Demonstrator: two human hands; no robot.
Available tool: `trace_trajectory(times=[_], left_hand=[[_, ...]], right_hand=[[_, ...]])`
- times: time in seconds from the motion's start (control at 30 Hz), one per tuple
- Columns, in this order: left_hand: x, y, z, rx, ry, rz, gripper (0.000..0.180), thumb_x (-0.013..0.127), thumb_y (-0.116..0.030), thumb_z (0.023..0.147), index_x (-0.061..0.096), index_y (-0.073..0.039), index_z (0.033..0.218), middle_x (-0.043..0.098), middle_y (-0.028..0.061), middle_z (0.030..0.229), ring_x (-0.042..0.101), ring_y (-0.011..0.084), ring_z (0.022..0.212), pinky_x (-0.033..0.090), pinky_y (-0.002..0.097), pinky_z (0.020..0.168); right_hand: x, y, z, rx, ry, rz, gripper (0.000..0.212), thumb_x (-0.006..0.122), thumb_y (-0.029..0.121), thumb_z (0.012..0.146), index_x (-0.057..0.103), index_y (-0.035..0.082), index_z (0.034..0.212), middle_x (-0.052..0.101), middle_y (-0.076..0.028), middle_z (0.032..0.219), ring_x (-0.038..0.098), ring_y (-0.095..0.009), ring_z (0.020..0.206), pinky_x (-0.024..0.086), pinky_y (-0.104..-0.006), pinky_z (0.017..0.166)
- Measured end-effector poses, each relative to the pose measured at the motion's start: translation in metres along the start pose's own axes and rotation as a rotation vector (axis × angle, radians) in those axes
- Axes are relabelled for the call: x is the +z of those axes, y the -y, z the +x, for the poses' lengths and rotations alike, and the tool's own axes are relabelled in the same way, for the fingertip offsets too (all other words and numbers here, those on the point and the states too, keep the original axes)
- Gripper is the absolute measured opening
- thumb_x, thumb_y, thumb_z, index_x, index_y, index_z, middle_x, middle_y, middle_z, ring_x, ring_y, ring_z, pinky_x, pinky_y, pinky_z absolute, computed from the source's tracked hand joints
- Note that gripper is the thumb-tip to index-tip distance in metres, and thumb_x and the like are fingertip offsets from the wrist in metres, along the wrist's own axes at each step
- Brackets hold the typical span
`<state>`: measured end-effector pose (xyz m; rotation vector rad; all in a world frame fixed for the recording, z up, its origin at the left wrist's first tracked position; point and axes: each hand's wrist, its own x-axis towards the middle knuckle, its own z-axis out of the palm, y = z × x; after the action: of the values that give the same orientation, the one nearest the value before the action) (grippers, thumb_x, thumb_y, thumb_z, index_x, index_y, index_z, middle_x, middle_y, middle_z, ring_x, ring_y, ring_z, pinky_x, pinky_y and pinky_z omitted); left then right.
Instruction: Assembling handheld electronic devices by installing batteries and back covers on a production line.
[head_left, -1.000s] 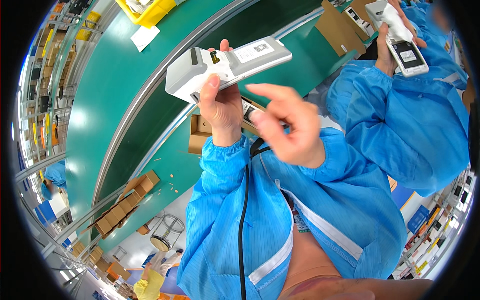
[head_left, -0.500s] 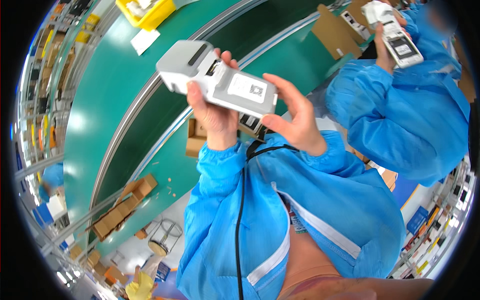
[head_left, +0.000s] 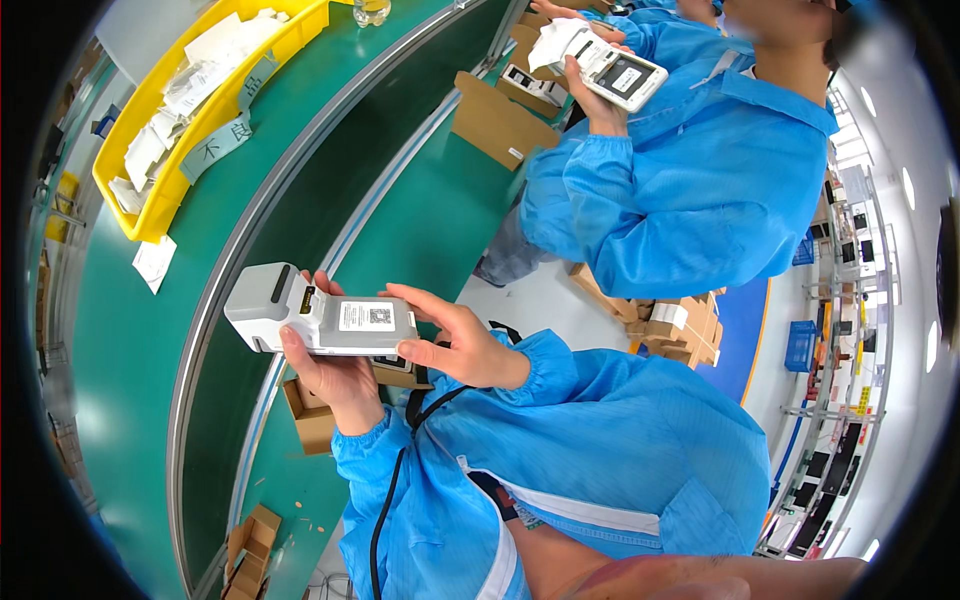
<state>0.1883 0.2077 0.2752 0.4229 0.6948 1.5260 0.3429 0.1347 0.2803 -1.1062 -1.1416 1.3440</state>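
A white and grey handheld payment terminal (head_left: 362, 316) is held up over the green bench, its back turned upward. A white label with a square code sits on that back, and the bulky printer end points left. My left hand (head_left: 338, 385) grips it around the middle, thumb on the near side and fingertips showing at the far side. The fingers and thumb of my right hand (head_left: 465, 343) close on its narrow right end. Below my hands, a small open cardboard box (head_left: 312, 425) stands on the bench; part of another device shows beneath the terminal.
At the far left a yellow bin (head_left: 160, 212) holds white papers. A dark green conveyor (head_left: 215, 420) with metal rails runs along the bench. To my right, a co-worker in blue holds a similar terminal (head_left: 628, 78). Flattened cartons (head_left: 685, 335) lie behind, near shelving.
The view has swung to the right, so the terminal and my hands appear lower and further left. The terminal lies more level in the picture. Both hands keep their hold.
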Motion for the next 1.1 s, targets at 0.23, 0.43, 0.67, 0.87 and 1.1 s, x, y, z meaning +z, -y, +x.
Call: trace_trajectory(times=[0.23, 0.43, 0.67, 0.87, 1.1], left_hand=[[-0.026, -0.005, 0.006, 0.004, -0.026, -0.035, 0.077, 0.058, -0.050, 0.103, 0.039, 0.001, 0.157, 0.057, 0.0236, 0.147, 0.058, 0.0356, 0.135, 0.046, 0.0472, 0.119], [-0.051, -0.071, -0.014, 0.204, -0.109, 0.073, 0.083, 0.065, -0.055, 0.097, 0.042, 0.000, 0.156, 0.059, 0.0252, 0.143, 0.065, 0.0383, 0.128, 0.052, 0.0501, 0.113], [-0.108, -0.100, -0.057, 0.230, -0.341, 0.067, 0.079, 0.063, -0.052, 0.099, 0.043, 0.001, 0.152, 0.062, 0.0247, 0.136, 0.066, 0.0372, 0.123, 0.055, 0.0486, 0.109], [-0.133, -0.081, -0.078, 0.154, -0.409, -0.050, 0.065, 0.064, -0.042, 0.103, 0.046, 0.000, 0.149, 0.065, 0.0236, 0.132, 0.067, 0.0376, 0.120, 0.056, 0.0504, 0.106], [-0.146, -0.097, -0.091, 0.132, -0.420, -0.073, 0.068, 0.064, -0.044, 0.103, 0.045, 0.002, 0.148, 0.062, 0.0256, 0.134, 0.067, 0.0378, 0.120, 0.059, 0.0502, 0.104]], right_hand=[[-0.004, -0.025, 0.006, 0.145, -0.090, 0.088, 0.051, 0.045, 0.034, 0.116, 0.045, 0.002, 0.156, 0.057, -0.012, 0.150, 0.059, -0.022, 0.131, 0.048, -0.0375, 0.108], [-0.011, -0.068, 0.004, 0.250, -0.078, -0.207, 0.050, 0.070, 0.029, 0.103, 0.057, -0.001, 0.141, 0.066, -0.017, 0.132, 0.063, -0.025, 0.121, 0.051, -0.0351, 0.102], [0.025, -0.116, 0.000, 0.235, 0.357, -0.798, 0.087, 0.080, 0.058, 0.085, 0.057, -0.005, 0.140, 0.065, -0.022, 0.125, 0.069, -0.031, 0.103, 0.055, -0.0406, 0.083], [0.049, -0.131, 0.001, 0.375, 0.618, -0.905, 0.076, 0.072, 0.061, 0.085, 0.068, 0.003, 0.134, 0.075, -0.022, 0.118, 0.071, -0.041, 0.109, 0.056, -0.0459, 0.093], [0.067, -0.122, -0.012, 0.311, 0.486, -0.854, 0.053, 0.077, 0.045, 0.089, 0.073, 0.002, 0.120, 0.072, -0.016, 0.088, 0.071, -0.034, 0.082, 0.054, -0.0463, 0.071]])
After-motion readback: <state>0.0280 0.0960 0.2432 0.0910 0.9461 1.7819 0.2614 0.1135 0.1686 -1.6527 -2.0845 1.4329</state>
